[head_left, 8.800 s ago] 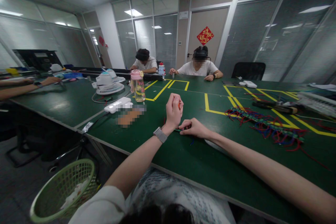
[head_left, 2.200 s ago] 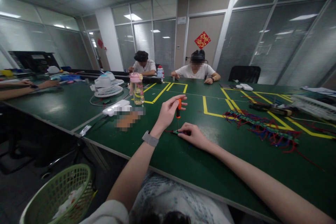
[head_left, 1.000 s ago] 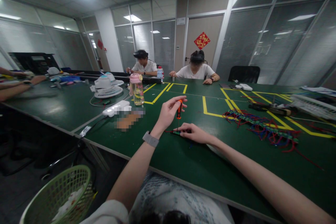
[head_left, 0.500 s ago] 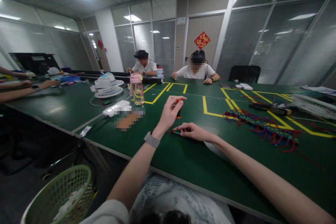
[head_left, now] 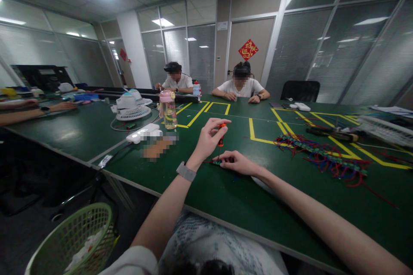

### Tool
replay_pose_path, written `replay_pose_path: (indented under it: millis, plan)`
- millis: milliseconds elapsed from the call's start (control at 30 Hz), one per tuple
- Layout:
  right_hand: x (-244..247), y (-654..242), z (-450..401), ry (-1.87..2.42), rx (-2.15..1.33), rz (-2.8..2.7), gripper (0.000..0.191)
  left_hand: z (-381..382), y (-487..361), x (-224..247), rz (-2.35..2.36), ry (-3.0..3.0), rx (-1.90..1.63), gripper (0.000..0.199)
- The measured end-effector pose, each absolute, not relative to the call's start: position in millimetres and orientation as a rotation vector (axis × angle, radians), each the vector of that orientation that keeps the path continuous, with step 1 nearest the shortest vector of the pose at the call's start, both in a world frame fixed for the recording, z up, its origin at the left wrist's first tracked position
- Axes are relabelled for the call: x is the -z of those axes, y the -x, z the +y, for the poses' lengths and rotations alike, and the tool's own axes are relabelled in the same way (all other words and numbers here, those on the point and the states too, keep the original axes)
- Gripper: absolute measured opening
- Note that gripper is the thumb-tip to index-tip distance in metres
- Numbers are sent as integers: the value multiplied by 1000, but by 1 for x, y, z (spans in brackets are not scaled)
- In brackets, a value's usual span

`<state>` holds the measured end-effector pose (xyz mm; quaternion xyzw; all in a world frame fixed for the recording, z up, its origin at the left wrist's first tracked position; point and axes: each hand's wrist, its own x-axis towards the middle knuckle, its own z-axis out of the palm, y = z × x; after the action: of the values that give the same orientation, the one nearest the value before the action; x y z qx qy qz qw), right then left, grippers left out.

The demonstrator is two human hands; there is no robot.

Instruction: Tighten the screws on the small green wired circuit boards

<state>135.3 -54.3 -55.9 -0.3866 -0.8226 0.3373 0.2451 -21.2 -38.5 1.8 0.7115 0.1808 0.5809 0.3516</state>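
My left hand (head_left: pixel 209 136) is closed around the orange and black handle of a screwdriver (head_left: pixel 221 141), which stands upright with its thin shaft pointing down. The shaft's tip meets a small green circuit board (head_left: pixel 217 163) lying on the green table (head_left: pixel 193 193). My right hand (head_left: pixel 237 162) pinches the board's right end between thumb and fingers, resting low against the table. A red wire (head_left: pixel 208 162) runs out of the board's left side. The exact spot where the tip touches is too small to make out.
To the right lies a row of wired circuit boards (head_left: pixel 322 154). A pink-lidded bottle (head_left: pixel 168 111), white fan parts (head_left: pixel 133 107) and a power strip (head_left: pixel 143 133) stand to the left. A green basket (head_left: pixel 106 219) is on the floor. Two people sit opposite; another person's arms reach in at left.
My left thumb and fingers have shifted slightly on the screwdriver handle, showing more orange. My right hand stays on the board. Across the table, a person's hand has moved inward.
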Motion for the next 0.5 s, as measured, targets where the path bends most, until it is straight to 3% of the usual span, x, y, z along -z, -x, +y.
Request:
replay_pose_path:
  millis: [133,333,500]
  plan:
    - [56,-135,-53,1052,-929,-2233,36,-39,21,-3,385,-1732,-1401,29]
    - [57,-135,-52,1044,-956,-2235,36,-38,22,-3,513,-1841,-1527,21]
    - [58,-136,-51,1054,-939,-2238,35,-38,21,-3,331,-1689,-1385,29]
